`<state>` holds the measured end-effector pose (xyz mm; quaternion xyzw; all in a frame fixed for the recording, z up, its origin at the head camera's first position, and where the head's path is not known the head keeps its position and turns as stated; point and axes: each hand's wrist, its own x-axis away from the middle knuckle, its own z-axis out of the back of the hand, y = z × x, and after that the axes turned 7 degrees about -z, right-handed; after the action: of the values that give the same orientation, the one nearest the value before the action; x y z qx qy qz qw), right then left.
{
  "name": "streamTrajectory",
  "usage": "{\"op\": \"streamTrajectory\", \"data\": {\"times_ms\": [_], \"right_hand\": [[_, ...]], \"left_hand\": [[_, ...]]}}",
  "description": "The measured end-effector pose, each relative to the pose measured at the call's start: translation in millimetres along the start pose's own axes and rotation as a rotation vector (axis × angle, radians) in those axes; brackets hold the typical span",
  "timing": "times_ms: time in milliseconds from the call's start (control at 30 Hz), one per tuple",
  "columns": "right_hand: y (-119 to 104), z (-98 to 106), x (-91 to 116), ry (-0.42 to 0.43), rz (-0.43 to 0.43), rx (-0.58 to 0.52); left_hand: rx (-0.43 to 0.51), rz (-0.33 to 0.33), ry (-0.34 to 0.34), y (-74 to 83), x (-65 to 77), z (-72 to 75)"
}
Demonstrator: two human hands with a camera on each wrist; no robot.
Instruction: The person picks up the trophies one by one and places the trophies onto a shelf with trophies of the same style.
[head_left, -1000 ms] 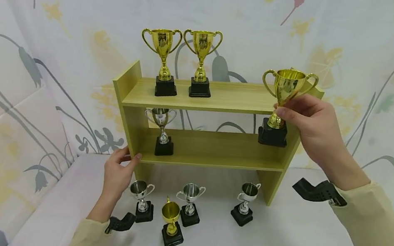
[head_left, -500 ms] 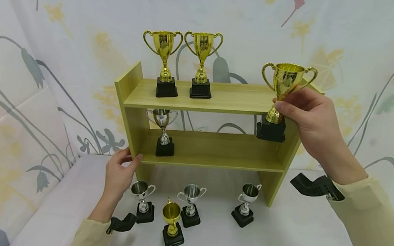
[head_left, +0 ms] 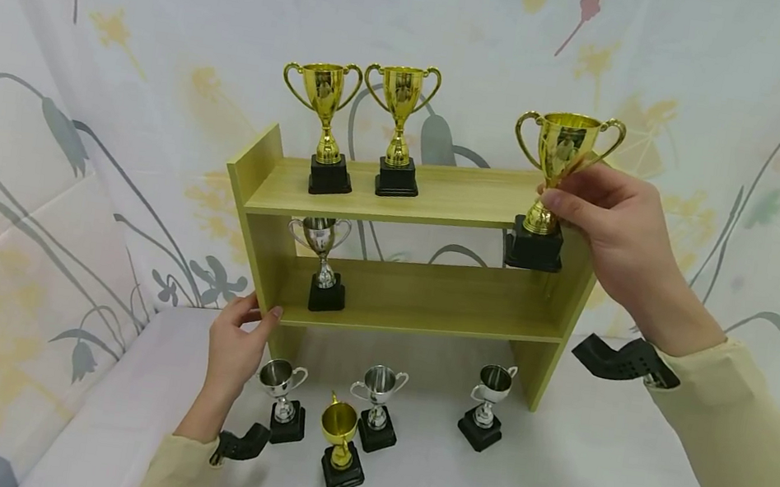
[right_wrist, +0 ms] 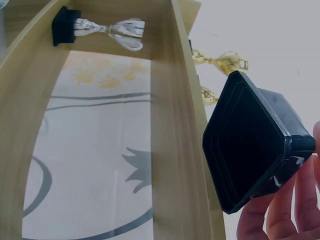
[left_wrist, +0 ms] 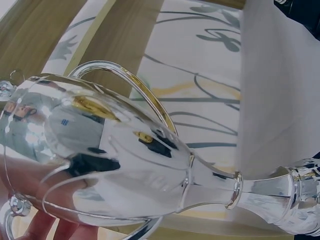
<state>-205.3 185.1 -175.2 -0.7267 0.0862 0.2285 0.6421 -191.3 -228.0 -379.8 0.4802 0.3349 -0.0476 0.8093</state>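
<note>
In the head view my right hand (head_left: 606, 220) pinches a gold trophy cup (head_left: 567, 144) by its stem. The cup is upright, in front of the upper shelf's right part, its black base around that shelf's front edge. From below, the right wrist view shows the hollow underside of this black base (right_wrist: 245, 142), with my fingers (right_wrist: 280, 215) beside it. My left hand (head_left: 233, 346) grips the wooden shelf unit (head_left: 420, 294) at its left side panel, thumb by the front edge. A silver trophy (left_wrist: 110, 150) fills much of the left wrist view, in front of my left fingers.
Two gold trophies (head_left: 397, 128) stand on the upper shelf's left part. One silver trophy (head_left: 320, 259) stands at the middle shelf's left end. On the white cloth are three silver trophies (head_left: 378, 408) and one gold trophy (head_left: 341, 445). A printed curtain (head_left: 164, 37) hangs behind.
My right hand has raised the gold trophy cup and shifted it slightly left. The left hand has stayed on the side panel, and the other trophies stand where they were.
</note>
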Motion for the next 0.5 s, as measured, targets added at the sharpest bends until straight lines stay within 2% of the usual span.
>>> {"op": "streamTrajectory", "data": {"times_ms": [200, 500], "right_hand": [[-3.9, -1.9, -1.9, 0.005, -0.015, 0.024], [-6.5, -4.9, -8.5, 0.001, 0.011, 0.0]], "left_hand": [[-0.005, -0.001, -0.003, 0.4, 0.2, 0.4], [-0.01, 0.001, -0.007, 0.6, 0.9, 0.6]]}}
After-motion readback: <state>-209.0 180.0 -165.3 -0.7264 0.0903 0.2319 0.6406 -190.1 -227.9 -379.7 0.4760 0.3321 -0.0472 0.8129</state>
